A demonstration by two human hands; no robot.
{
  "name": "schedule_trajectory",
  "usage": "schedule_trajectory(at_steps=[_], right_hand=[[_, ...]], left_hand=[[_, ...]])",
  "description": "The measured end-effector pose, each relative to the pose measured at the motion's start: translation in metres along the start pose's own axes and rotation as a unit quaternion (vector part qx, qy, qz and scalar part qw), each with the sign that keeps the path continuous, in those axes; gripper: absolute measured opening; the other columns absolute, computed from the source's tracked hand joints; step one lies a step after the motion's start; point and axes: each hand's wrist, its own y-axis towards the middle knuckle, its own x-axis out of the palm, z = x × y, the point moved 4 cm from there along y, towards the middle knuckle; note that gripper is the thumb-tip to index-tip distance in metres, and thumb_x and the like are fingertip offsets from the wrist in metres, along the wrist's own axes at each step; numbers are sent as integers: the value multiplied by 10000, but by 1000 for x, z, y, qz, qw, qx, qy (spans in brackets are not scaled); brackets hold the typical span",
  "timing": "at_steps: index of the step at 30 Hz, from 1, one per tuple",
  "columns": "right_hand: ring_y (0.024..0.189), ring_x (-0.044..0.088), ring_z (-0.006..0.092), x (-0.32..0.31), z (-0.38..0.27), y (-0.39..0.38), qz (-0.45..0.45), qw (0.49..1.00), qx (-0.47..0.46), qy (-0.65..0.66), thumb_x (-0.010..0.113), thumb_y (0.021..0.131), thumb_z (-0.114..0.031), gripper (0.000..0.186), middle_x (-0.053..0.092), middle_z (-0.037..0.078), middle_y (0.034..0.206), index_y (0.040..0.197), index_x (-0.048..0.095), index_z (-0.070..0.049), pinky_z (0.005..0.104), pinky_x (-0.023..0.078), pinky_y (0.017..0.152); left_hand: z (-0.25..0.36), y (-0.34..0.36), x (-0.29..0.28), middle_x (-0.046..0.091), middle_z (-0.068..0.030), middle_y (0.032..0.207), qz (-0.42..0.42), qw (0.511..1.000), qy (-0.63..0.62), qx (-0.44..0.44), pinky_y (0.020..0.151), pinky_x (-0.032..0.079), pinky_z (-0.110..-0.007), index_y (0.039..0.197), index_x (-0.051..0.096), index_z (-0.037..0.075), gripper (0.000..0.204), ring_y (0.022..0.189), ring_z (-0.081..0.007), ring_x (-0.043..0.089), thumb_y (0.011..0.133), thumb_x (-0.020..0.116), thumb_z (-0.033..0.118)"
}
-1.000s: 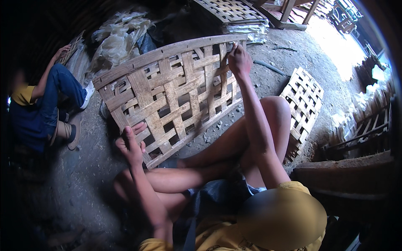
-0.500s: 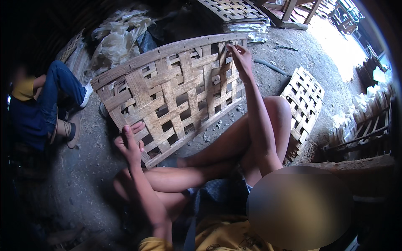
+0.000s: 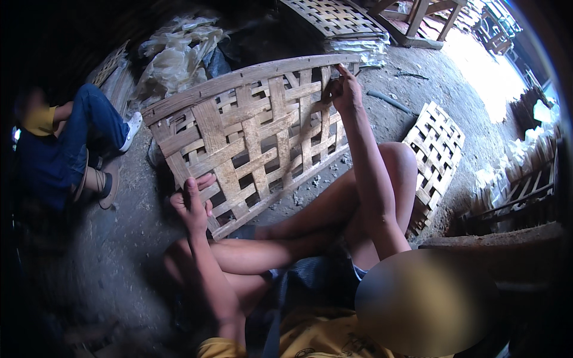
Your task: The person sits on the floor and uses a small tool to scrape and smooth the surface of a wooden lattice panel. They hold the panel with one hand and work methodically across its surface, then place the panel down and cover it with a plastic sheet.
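Observation:
A woven bamboo panel (image 3: pixel 256 143) in a wooden frame stands tilted over my crossed legs, with square gaps between its strips. My left hand (image 3: pixel 192 204) is closed on its near left edge, thumb up and fingers reaching round into the weave. At the panel's far right corner is my right hand (image 3: pixel 346 92). Its index finger reaches up to the top rail, and the other fingers are curled against the panel's right end. Their tips are partly hidden.
Another woven panel stack (image 3: pixel 436 155) lies right of my knee. More woven panels (image 3: pixel 334 19) are piled at the back, near a wooden stand (image 3: pixel 418 24). Crumpled plastic sheets (image 3: pixel 176 56) lie back left. A seated person (image 3: pixel 77 137) is at the left. A grey pipe (image 3: pixel 388 101) lies on the floor.
My right hand has shifted along the panel's right end, its index finger now stretched to the top rail and the others curled. My left hand keeps its hold. The whole view has shifted slightly.

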Motion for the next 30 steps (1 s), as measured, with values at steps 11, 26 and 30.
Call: schedule_trajectory(at_steps=[11, 26, 30], right_hand=[[421, 282, 55, -33, -10, -7, 49, 996, -77, -5, 755, 909, -242, 226, 338, -75, 535, 833, 623, -76, 267, 188, 422], [711, 628, 163, -21, -24, -26, 17, 837, -352, -419, 617, 1009, -280, 366, 711, 132, 789, 1167, 647, 50, 311, 469, 676], [705, 620, 137, -46, -31, 11, -3, 919, -290, -268, 699, 961, -238, 300, 702, 67, 789, 1064, 724, 43, 287, 461, 667]], left_hand=[[4, -3, 6, 757, -220, 941, -10, 1000, -7, -6, 361, 327, -209, 999, 724, -92, 591, 432, -75, 504, 1058, 540, 466], [8, -5, 1, 759, -211, 909, -12, 1000, -15, 10, 376, 343, -204, 971, 725, -101, 577, 478, -71, 543, 1060, 550, 442], [6, -2, 20, 757, -220, 913, -20, 999, -34, 12, 374, 345, -206, 969, 718, -104, 581, 480, -78, 550, 1059, 551, 445]])
